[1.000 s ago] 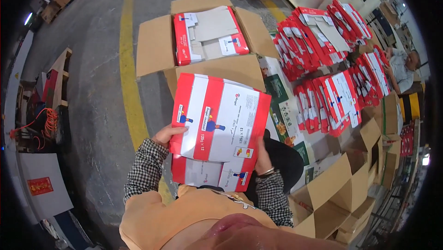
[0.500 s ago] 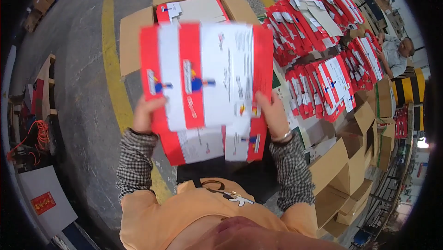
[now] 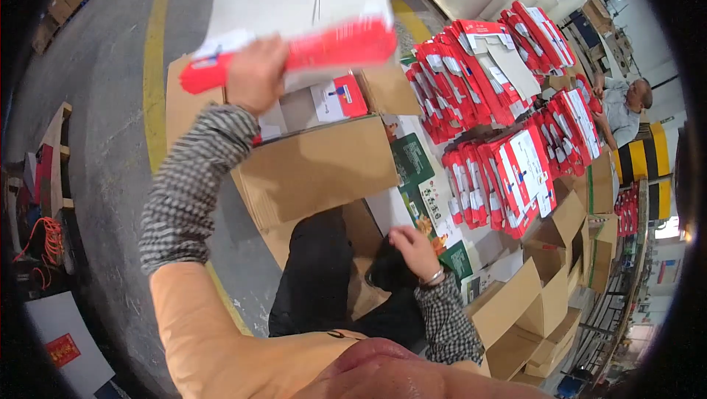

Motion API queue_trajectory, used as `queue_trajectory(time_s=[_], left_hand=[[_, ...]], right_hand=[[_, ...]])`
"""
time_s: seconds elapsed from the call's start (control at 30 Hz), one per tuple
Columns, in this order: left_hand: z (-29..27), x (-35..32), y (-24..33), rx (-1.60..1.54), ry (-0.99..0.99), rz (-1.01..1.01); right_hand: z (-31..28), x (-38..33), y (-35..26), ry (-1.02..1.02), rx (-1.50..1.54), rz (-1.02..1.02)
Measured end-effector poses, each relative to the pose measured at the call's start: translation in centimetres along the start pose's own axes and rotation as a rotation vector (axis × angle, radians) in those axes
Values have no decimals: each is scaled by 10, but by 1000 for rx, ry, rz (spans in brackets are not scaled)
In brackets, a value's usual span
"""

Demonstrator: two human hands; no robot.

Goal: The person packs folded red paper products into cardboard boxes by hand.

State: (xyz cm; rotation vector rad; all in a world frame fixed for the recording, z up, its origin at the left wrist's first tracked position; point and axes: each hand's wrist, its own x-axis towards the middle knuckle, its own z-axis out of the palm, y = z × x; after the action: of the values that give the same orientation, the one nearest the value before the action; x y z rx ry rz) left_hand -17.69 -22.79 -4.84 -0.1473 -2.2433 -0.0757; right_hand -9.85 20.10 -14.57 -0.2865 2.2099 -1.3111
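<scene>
- My left hand [image 3: 254, 75] is raised high over the open cardboard carton [image 3: 317, 167], fingers clamped on the lower edge of a stack of flat red-and-white folded boxes [image 3: 294, 12].
- The stack is tilted and blurred, up in the air above the carton's far side, touching nothing but my hand.
- Inside the carton I see more of the same red-and-white boxes [image 3: 335, 97] lying flat near its right wall.
- My right hand [image 3: 414, 248] is low, just beside the carton's near right corner, fingers loosely curled and holding nothing; its fingertips rest at the edge of the green printed sheets [image 3: 423, 193] on the floor.
- To the right of the carton, rows of red-and-white boxes [image 3: 508, 156] stand on edge, leaning against each other.
- Empty brown cartons [image 3: 537, 303] sit open near the right edge of the floor.
- Another person [image 3: 622, 108] works at the far right, well apart from me.
</scene>
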Motion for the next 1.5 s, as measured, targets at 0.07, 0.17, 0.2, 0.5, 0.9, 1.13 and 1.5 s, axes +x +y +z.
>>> queue_trajectory(time_s=[0.07,0.17,0.2,0.5,0.9,1.13,1.5], left_hand=[[60,-60,-5,15,-337,-51],[94,-104,19,23,-651,-80],[100,-109,15,26,-649,-78],[-24,63,-66,-169,149,-655],[52,4,8,-1584,967,-1346],[163,-91,68,-1451,1091,-1855],[153,-47,77,-1337,1191,-1901]], right_hand=[[4,-12,15,-50,-37,37],[-2,-29,23,-86,-143,100],[-4,-31,25,-108,-151,127],[4,-22,25,-88,-176,228],[16,-17,30,-149,-234,136],[10,-28,40,-127,-228,149],[9,-34,41,-123,-268,132]])
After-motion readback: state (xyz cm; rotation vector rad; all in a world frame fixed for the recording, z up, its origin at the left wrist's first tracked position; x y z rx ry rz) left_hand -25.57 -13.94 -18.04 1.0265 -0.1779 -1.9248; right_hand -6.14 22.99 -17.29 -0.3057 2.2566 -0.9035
